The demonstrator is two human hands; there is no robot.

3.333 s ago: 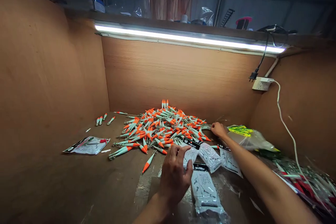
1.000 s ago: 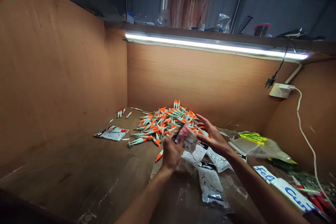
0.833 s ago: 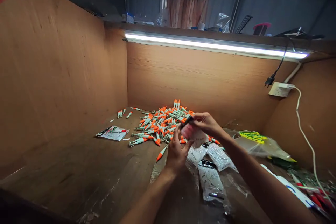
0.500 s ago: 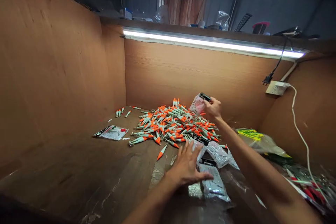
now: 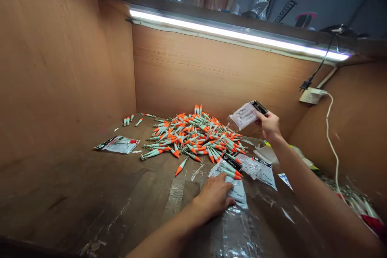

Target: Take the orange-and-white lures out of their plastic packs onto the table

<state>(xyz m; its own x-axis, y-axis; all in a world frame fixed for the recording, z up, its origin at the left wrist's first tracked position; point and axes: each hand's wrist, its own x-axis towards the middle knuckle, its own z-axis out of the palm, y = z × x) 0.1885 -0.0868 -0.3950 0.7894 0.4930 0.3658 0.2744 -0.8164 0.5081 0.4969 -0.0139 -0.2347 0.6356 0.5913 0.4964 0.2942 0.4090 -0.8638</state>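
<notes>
A heap of orange-and-pale-green lures [image 5: 193, 137] lies mid-table in front of the back board. My right hand [image 5: 268, 124] is raised over the heap's right side, pinching a clear printed packet [image 5: 246, 114] by its black header. My left hand [image 5: 215, 196] rests on the table with curled fingers pressed on a clear packet [image 5: 237, 190] lying among other flat packets [image 5: 260, 169]. One lure [image 5: 181, 166] lies apart at the heap's near edge.
A filled packet [image 5: 117, 144] lies at the left, with three stray lures [image 5: 128, 120] behind it. Brown boards wall the bench on three sides. A light strip [image 5: 236, 34] runs along the back; a socket [image 5: 311, 96] and white cable hang at right. More bagged goods [image 5: 356, 205] lie at right.
Both hands were together on one packet; my right hand has lifted it up and to the right, while my left hand dropped onto a packet on the table. The view tilted down.
</notes>
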